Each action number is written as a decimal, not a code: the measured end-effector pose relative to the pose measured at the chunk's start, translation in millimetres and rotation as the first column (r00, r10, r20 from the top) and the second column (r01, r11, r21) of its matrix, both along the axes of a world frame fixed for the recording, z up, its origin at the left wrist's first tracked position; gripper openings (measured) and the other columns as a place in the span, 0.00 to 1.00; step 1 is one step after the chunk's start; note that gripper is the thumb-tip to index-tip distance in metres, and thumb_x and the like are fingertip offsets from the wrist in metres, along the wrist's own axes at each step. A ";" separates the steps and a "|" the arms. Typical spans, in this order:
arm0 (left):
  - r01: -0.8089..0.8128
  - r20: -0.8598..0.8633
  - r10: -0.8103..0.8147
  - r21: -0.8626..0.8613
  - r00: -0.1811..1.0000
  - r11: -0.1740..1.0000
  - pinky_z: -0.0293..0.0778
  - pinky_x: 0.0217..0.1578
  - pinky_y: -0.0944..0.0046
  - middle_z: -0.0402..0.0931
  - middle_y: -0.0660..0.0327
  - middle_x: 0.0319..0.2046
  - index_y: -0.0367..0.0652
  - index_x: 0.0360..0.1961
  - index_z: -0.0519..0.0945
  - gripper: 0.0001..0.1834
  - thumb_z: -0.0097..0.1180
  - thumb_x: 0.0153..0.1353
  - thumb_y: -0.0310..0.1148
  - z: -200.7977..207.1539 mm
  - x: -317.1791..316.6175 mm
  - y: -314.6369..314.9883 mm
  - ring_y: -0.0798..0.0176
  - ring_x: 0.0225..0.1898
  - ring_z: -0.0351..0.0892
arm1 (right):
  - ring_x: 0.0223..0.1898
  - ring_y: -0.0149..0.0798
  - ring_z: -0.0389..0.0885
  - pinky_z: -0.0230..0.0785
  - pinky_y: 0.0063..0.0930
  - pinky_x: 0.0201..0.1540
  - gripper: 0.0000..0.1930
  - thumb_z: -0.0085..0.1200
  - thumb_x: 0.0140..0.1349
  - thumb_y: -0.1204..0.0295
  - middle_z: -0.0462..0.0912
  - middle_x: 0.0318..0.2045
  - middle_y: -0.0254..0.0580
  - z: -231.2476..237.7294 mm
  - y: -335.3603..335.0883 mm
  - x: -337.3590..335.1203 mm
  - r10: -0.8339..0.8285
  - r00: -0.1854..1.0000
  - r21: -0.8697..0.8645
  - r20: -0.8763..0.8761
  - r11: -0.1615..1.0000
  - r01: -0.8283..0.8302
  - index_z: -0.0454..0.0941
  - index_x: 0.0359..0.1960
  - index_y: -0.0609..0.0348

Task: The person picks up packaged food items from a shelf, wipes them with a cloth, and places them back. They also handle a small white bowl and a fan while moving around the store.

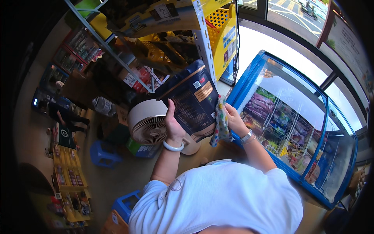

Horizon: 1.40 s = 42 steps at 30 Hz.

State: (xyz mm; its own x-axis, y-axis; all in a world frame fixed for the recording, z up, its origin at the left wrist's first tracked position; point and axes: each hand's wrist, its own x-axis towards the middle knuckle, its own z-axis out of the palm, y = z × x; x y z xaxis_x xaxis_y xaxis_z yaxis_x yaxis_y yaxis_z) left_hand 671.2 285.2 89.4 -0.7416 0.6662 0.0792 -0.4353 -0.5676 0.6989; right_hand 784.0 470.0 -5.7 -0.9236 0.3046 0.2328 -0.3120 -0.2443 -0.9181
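A dark navy pouch [191,107] with gold bands and a pale label is held up in front of me, tilted. My left hand [174,126] grips its left edge, thumb on the near face and the other fingers hidden behind. In my right hand [233,119] is a colourful patterned cloth [221,126], bunched along the pouch's right edge and hanging below it. Its fingers are closed on the cloth; whether they also pinch the pouch, I cannot tell.
Ahead stands a metal shelf [204,43] with yellow baskets [224,35]. A blue glass-topped freezer [269,156] fills the right side. Below the pouch is a white fan [150,126]. Blue stools [104,154] and a large plastic bottle [104,106] are at left; a person [64,117] is farther off.
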 end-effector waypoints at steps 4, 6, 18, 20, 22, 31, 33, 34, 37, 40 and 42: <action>-0.025 0.030 0.026 -0.038 0.999 0.999 0.69 0.62 0.56 0.73 0.56 0.62 0.38 0.66 0.68 0.32 0.46 0.73 0.53 -10.9 -16.4 -2.3 0.56 0.61 0.73 | 0.44 0.20 0.71 0.68 0.19 0.48 0.12 0.50 0.74 0.70 0.79 0.42 0.28 21.9 -15.3 13.1 -0.077 0.996 -0.004 0.050 0.997 0.077 0.74 0.54 0.63; -0.115 -0.024 0.113 -0.134 0.993 0.984 0.67 0.62 0.60 0.70 0.57 0.63 0.40 0.70 0.62 0.33 0.49 0.72 0.50 -19.0 -19.4 2.3 0.60 0.62 0.71 | 0.44 0.20 0.72 0.68 0.19 0.48 0.11 0.51 0.73 0.72 0.79 0.42 0.28 22.0 -16.4 12.9 -0.224 0.975 0.029 -0.002 0.974 0.224 0.74 0.53 0.63; -0.033 -0.234 0.035 0.011 0.972 0.999 0.61 0.65 0.54 0.65 0.61 0.63 0.45 0.69 0.58 0.38 0.59 0.67 0.50 -41.3 17.3 7.2 0.60 0.63 0.67 | 0.58 0.56 0.73 0.72 0.43 0.56 0.13 0.62 0.47 0.81 0.76 0.55 0.51 63.4 -59.6 25.1 -0.349 0.825 0.802 -0.444 0.256 0.540 0.81 0.36 0.57; -0.096 -0.088 0.099 0.030 0.991 0.995 0.62 0.65 0.55 0.68 0.59 0.62 0.41 0.67 0.62 0.35 0.57 0.68 0.50 -36.6 17.8 1.0 0.59 0.63 0.69 | 0.62 0.54 0.70 0.67 0.46 0.62 0.11 0.62 0.47 0.82 0.76 0.57 0.48 60.2 -68.4 27.6 -0.288 0.869 0.812 -0.401 0.327 0.483 0.81 0.34 0.56; -0.157 -0.053 0.158 0.011 0.986 0.987 0.62 0.66 0.51 0.69 0.54 0.63 0.39 0.68 0.63 0.37 0.46 0.71 0.58 -33.5 10.6 -2.7 0.53 0.63 0.69 | 0.63 0.53 0.69 0.62 0.50 0.64 0.13 0.62 0.46 0.81 0.76 0.57 0.47 60.1 -65.9 29.0 -0.226 0.890 0.845 -0.395 0.290 0.449 0.81 0.35 0.55; -0.163 -0.021 0.164 0.039 0.986 0.986 0.64 0.65 0.49 0.68 0.53 0.65 0.39 0.69 0.63 0.37 0.46 0.70 0.58 -24.7 -1.9 -30.4 0.50 0.64 0.69 | 0.44 0.32 0.77 0.70 0.27 0.49 0.13 0.47 0.70 0.81 0.79 0.44 0.38 46.8 -44.1 29.1 -0.355 0.927 0.096 -0.123 0.925 0.367 0.72 0.54 0.61; -0.112 -0.038 0.114 0.035 0.993 0.993 0.63 0.66 0.50 0.68 0.53 0.65 0.39 0.69 0.63 0.37 0.46 0.71 0.58 -20.3 -0.8 -33.4 0.51 0.64 0.69 | 0.42 0.26 0.75 0.69 0.22 0.47 0.12 0.45 0.73 0.78 0.79 0.43 0.35 57.7 -38.4 26.7 -0.407 0.891 0.214 -0.200 0.869 0.445 0.72 0.56 0.62; -0.112 -0.068 0.113 0.021 0.991 0.994 0.63 0.66 0.50 0.68 0.53 0.65 0.39 0.69 0.63 0.37 0.43 0.72 0.58 -18.2 3.1 -33.3 0.51 0.64 0.69 | 0.44 0.31 0.77 0.70 0.25 0.49 0.13 0.47 0.71 0.80 0.79 0.44 0.39 60.2 -38.8 25.0 -0.368 0.904 0.257 -0.219 0.872 0.417 0.73 0.56 0.63; -0.076 -0.039 0.077 0.033 0.996 0.997 0.65 0.65 0.51 0.69 0.52 0.65 0.37 0.69 0.63 0.38 0.41 0.72 0.59 -21.9 8.4 -33.7 0.52 0.65 0.70 | 0.52 0.49 0.77 0.68 0.34 0.55 0.17 0.52 0.62 0.84 0.78 0.50 0.52 89.4 -47.2 23.3 -0.256 0.904 0.596 -0.343 0.684 0.420 0.76 0.53 0.63; 0.014 -0.081 -0.011 0.042 0.997 0.999 0.66 0.65 0.53 0.68 0.52 0.65 0.38 0.69 0.63 0.40 0.35 0.73 0.62 -24.2 11.4 -28.8 0.53 0.64 0.71 | 0.62 0.63 0.69 0.63 0.47 0.64 0.20 0.59 0.56 0.79 0.72 0.59 0.59 93.8 -60.2 19.0 -0.092 0.919 0.737 -0.383 0.570 0.364 0.77 0.53 0.63; 0.056 -0.121 -0.057 -0.016 0.991 0.998 0.67 0.65 0.55 0.68 0.53 0.66 0.38 0.69 0.63 0.42 0.29 0.73 0.65 -26.2 14.1 -31.0 0.54 0.63 0.73 | 0.68 0.62 0.62 0.55 0.51 0.69 0.21 0.60 0.59 0.69 0.70 0.62 0.60 97.6 -70.0 12.5 -0.002 0.933 0.835 -0.360 0.446 0.323 0.77 0.54 0.61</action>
State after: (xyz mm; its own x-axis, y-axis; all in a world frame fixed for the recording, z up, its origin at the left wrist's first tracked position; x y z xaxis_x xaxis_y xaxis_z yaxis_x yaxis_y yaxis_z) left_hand 685.4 254.2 63.2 -0.6882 0.7082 0.1575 -0.3780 -0.5354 0.7553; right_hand 796.5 400.1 92.0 -0.7265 -0.0709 0.6835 -0.5161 0.7131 -0.4746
